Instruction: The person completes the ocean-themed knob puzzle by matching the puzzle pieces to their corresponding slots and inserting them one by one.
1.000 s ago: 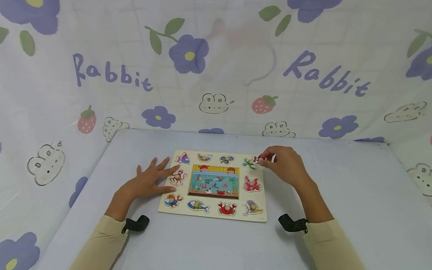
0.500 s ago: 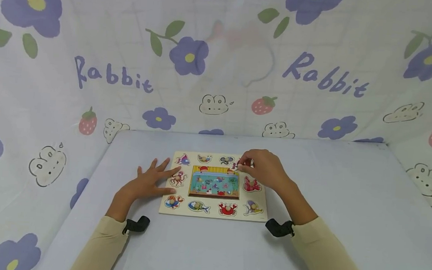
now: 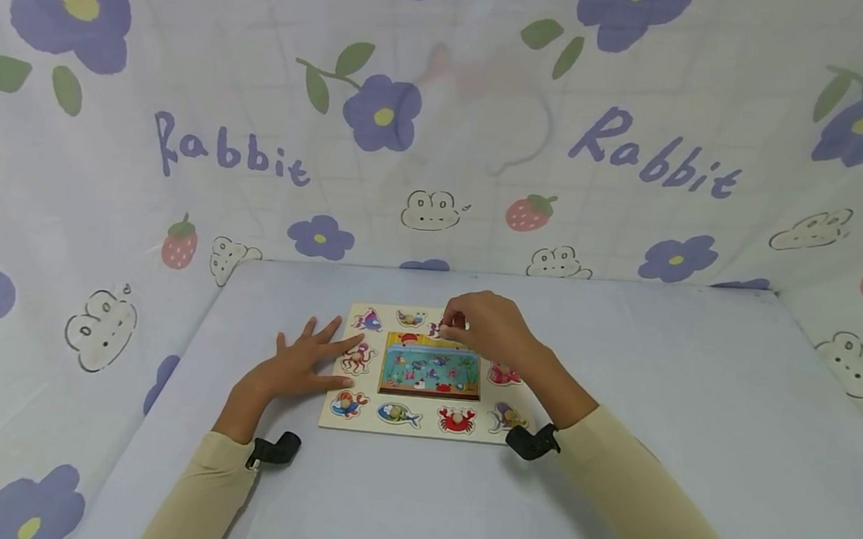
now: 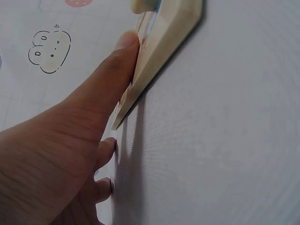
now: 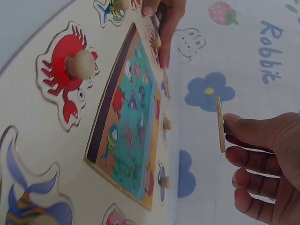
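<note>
A wooden peg puzzle board (image 3: pixel 428 429) with sea animals around a central aquarium picture lies flat on the table. My left hand (image 3: pixel 297 366) rests at its left edge, fingers spread, with the thumb on the board in the left wrist view. My right hand (image 3: pixel 491 330) pinches a small wooden puzzle piece (image 5: pixel 220 125) above the board's back edge. That piece shows nearly edge-on in the right wrist view, lifted off the board; its picture is mostly hidden, with some purple showing in the head view. At the back left corner is a purple fish picture (image 3: pixel 369 320).
Knobbed pieces sit in the board, among them a red crab (image 5: pixel 70 65), an octopus (image 3: pixel 356 358) and a blue-green fish (image 3: pixel 397 413). The white table (image 3: pixel 415 502) extends around it, backed by a flowered curtain (image 3: pixel 478 139).
My right hand has moved left from the board's back right corner along its back edge, carrying the puzzle piece. The left hand has stayed at the left edge.
</note>
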